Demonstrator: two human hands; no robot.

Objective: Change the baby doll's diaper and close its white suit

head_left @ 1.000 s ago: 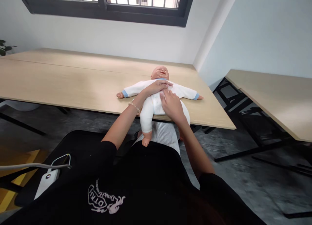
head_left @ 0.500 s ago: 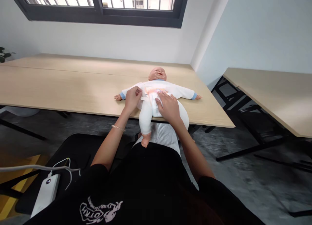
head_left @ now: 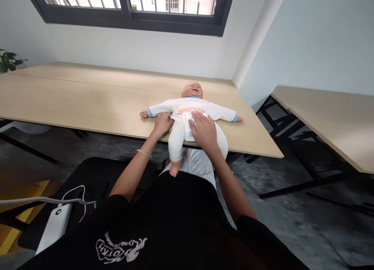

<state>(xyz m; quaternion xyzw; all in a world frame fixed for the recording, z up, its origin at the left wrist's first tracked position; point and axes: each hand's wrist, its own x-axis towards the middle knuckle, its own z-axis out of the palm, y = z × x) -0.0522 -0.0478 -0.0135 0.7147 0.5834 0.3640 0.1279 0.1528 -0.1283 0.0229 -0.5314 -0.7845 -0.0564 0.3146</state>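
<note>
Head view: doll (head_left: 189,106) lying face up near the front edge of the table (head_left: 87,102), arms spread to either side, head toward the wall, legs hanging over the edge toward the person; white suit (head_left: 178,135) with blue cuffs covers it, parted over the chest so that a pinkish strip of the body shows; one bare foot (head_left: 174,168) hangs below the table edge. Left hand (head_left: 162,124) rests at the doll's side, just under its outstretched arm, fingers curled onto the edge of the suit; whether it pinches the cloth cannot be told. Right hand (head_left: 204,130) lies palm down on the belly, fingers spread flat and pointing to the chest, gripping nothing; a bracelet (head_left: 144,153) circles the left wrist. Foreground: person's black shirt (head_left: 163,231) with a white print; at lower left a white power bank (head_left: 54,228) with a cable (head_left: 43,200) leading off the left edge. Second table (head_left: 330,122) stands at right, well apart; plant (head_left: 8,61) at far left; window (head_left: 131,7) above the wall.
</note>
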